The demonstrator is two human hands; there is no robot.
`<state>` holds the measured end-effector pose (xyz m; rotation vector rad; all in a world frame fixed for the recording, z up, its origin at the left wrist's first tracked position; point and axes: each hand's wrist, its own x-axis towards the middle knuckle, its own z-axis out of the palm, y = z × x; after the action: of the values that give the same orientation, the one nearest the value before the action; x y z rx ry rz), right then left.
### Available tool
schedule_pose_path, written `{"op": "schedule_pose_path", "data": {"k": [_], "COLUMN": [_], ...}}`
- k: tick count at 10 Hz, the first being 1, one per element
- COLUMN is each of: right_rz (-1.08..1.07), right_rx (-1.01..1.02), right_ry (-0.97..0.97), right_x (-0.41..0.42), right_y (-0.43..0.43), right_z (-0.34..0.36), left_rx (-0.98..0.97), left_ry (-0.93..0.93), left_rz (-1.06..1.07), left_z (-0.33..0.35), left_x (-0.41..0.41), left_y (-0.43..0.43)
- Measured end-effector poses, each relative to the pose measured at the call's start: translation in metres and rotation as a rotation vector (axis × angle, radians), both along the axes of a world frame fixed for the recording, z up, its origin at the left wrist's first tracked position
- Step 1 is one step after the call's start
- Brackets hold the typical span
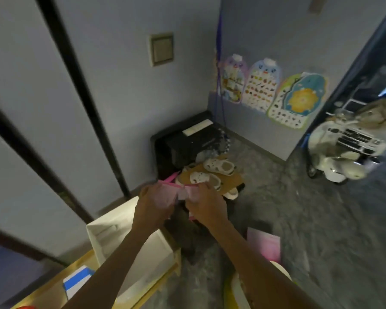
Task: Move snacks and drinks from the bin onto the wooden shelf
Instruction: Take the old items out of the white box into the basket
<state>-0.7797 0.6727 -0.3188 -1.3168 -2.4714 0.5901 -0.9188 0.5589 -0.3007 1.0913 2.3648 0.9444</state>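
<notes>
Both hands grip one pink packet (183,194) out front, left hand (156,202) and right hand (204,205) pinching its ends; the wooden shelf (47,288) lies down-left, nearer the left hand.

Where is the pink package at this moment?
In the head view, the pink package sits centre frame, held between the left hand and right hand, just in front of the white sandals on the floor.
</notes>
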Motion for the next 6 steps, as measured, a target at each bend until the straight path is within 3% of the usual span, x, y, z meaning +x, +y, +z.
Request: {"op": "schedule_pose_path", "data": {"k": [1, 2, 5, 6], "right_rz": [-0.127, -0.222, -0.52, -0.59], "right_rx": [0.092, -0.022, -0.211, -0.282], "right_ry": [0.005, 0.039, 0.038, 0.013], "right_x": [0.084, 0.163, 0.336, 0.366], "right_y": [0.021, 0.027, 0.019, 0.025], "right_z": [-0.01, -0.012, -0.098, -0.165], "left_rx": [-0.027, 0.004, -0.089, -0.192], "left_ry": [0.042, 0.006, -0.125, -0.161], "left_rz": [-0.165, -0.286, -0.496, -0.526], "left_z": [0.038, 0.024, -0.072, -0.145], "left_x": [0.085, 0.14, 0.293, 0.316], "left_y": [0.025, 0.042, 0.099, 0.119]}}
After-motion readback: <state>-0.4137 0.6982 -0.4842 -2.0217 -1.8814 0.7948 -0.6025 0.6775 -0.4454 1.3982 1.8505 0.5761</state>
